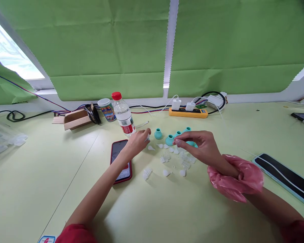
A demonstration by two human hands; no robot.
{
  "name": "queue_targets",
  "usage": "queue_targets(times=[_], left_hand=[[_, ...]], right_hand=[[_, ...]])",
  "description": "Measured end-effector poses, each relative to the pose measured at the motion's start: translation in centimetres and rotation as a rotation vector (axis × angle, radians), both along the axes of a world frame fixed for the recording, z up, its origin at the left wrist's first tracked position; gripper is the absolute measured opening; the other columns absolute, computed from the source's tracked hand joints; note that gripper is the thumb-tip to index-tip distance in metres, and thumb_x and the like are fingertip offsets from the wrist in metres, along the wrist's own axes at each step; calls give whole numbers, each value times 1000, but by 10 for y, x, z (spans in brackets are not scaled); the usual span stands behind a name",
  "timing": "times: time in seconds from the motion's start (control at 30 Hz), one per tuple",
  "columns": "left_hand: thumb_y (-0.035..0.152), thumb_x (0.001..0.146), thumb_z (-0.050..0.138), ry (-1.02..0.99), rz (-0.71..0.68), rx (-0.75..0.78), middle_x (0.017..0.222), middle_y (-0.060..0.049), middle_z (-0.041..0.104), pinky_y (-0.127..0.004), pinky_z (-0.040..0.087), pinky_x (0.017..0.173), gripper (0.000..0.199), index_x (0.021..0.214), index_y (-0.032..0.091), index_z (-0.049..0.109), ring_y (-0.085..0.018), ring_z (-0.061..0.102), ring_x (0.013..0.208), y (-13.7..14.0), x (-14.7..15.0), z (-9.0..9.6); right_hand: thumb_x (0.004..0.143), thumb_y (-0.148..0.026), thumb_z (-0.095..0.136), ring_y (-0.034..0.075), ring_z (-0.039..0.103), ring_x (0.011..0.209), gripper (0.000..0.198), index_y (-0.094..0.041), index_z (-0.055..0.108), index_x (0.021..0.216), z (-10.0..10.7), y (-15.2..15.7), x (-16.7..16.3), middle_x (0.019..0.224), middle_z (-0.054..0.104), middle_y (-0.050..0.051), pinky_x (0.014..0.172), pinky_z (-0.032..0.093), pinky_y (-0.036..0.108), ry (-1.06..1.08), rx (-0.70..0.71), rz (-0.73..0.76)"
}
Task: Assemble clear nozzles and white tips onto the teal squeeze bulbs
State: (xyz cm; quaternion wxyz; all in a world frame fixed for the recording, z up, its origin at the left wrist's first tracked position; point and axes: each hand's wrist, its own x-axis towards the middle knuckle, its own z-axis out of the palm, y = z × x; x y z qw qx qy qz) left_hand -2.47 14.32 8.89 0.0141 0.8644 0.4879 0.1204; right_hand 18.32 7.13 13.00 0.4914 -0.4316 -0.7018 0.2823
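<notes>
My left hand (138, 141) is closed, its fingers curled down over a small pale piece that they mostly hide. Beside it stands a teal flared silicone piece (158, 134); several more of that kind sit to the right. My right hand (201, 144) makes a pinch just in front of those teal pieces, and whether anything is between its fingertips cannot be made out. Between and below the hands lie small white drop-shaped pieces (166, 172) and clear plastic fittings (185, 164). One clear fitting (147, 173) lies apart, nearer to me.
A phone (128, 172) lies under my left forearm, and a water bottle (125, 118) stands behind my left hand. Farther back are a canister (107, 110), an open cardboard box (76, 118) and a yellow power strip (188, 113) with cables. A pink plastic bag (233, 177) circles my right wrist.
</notes>
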Motion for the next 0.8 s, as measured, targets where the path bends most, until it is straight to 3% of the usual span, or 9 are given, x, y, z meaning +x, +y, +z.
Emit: queue_targets(times=[0.17, 0.33, 0.53, 0.67, 0.8], left_hand=[[15, 78, 45, 8, 17, 1, 92, -7, 61, -25, 44, 56, 26, 104, 18, 44, -18, 60, 72, 1, 2, -2], [16, 81, 39, 1, 45, 49, 100, -9, 58, -28, 45, 62, 24, 104, 15, 45, -19, 60, 76, -1, 4, 3], [18, 83, 37, 27, 88, 117, 106, -9, 54, -26, 44, 57, 28, 109, 17, 45, -19, 60, 78, -7, 4, 8], [17, 83, 36, 71, 110, 120, 102, -8, 55, -24, 44, 56, 28, 109, 18, 47, -18, 60, 79, -7, 4, 10], [17, 84, 36, 62, 112, 120, 100, -9, 56, -25, 45, 58, 29, 110, 16, 47, -19, 60, 79, -7, 4, 10]], right_hand=[[68, -22, 61, 14, 62, 57, 7, -18, 66, 67, -5, 5, 0, 64, 68, 1, 52, 52, 24, -67, 87, -48], [72, -20, 57, 12, 60, 53, 9, -19, 65, 68, -13, 12, 1, 61, 67, 0, 54, 48, 24, -284, 292, -72], [78, -16, 47, 18, 61, 72, 18, -16, 65, 78, -33, 27, 8, 76, 67, 6, 66, 44, 28, -898, 81, 156], [77, -13, 48, 22, 58, 86, 20, -14, 63, 90, -49, 36, 13, 91, 64, 10, 72, 43, 31, -986, 49, 195], [77, -10, 46, 21, 57, 87, 25, -16, 61, 97, -60, 41, 11, 94, 62, 10, 71, 43, 30, -1007, 54, 234]])
